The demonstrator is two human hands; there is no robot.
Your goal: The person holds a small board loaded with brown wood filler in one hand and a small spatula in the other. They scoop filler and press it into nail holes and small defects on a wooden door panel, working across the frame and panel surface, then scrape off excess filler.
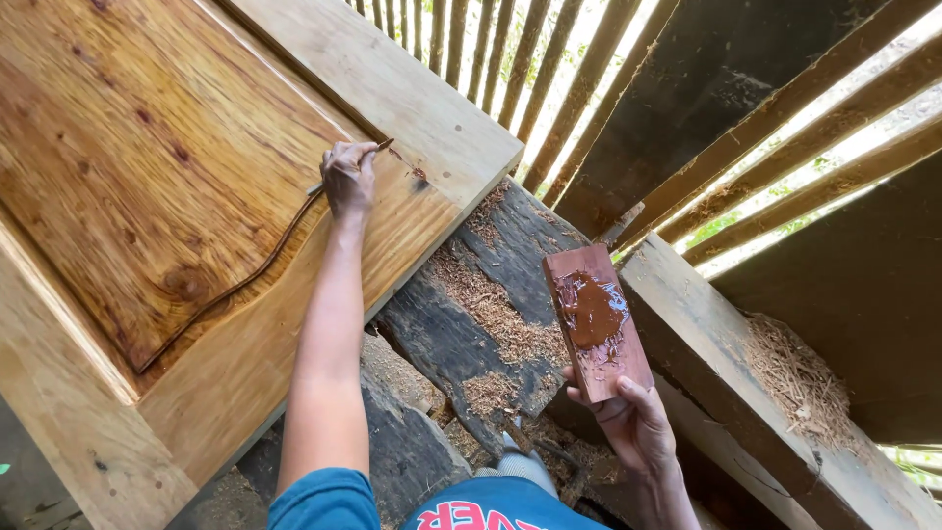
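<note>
A large wooden door panel (147, 196) lay tilted under the left hand (348, 182), its raised centre field of glossy, amber, strongly grained wood framed by paler, matt rails. A dark curved groove ran from below the left hand's grip down toward the panel's lower corner. Beyond the grip, toward the top, the pale rail ended at a square corner, and a small reddish smear sat just beside the fingers.

Beneath the panel's edge, between the two hands, lay a dark, rough, weathered beam (461, 314) strewn with pale sawdust (491, 309) and shavings. Past the right hand (633, 422) stood a slatted wall (589, 69) of vertical and slanting laths with daylight and green leaves showing through the gaps, and a pale ledge (726, 363) carrying another heap of fibrous shavings.

The right hand was clamped on the lower end of a small reddish wooden block (597, 319), flat and rectangular, held upright. On its upper face sat a blob of wet, shiny brown filler paste (592, 312), smeared toward the edges.

The left hand's fingers were closed on a thin scraping tool (378, 149), its tip pressed against the panel near the groove.
</note>
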